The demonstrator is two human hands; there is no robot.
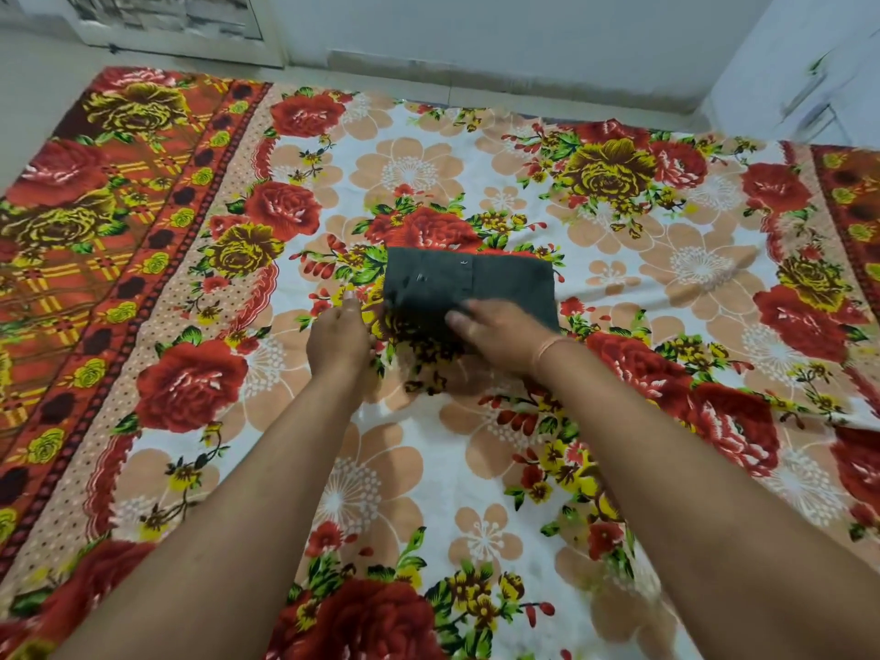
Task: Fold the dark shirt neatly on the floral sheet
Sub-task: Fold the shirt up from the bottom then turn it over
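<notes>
The dark shirt lies folded into a small flat rectangle in the middle of the floral sheet, with a button placket showing on top. My right hand rests flat on the shirt's near edge, fingers together and pointing left. Just off the shirt's left edge is my left hand, fingers extended forward, holding nothing. The near left corner of the shirt is blurred and partly hidden by my hands.
The sheet, with a red and yellow patterned border on the left, covers most of the floor. A white wall runs along its far edge. A white cabinet stands at the far right.
</notes>
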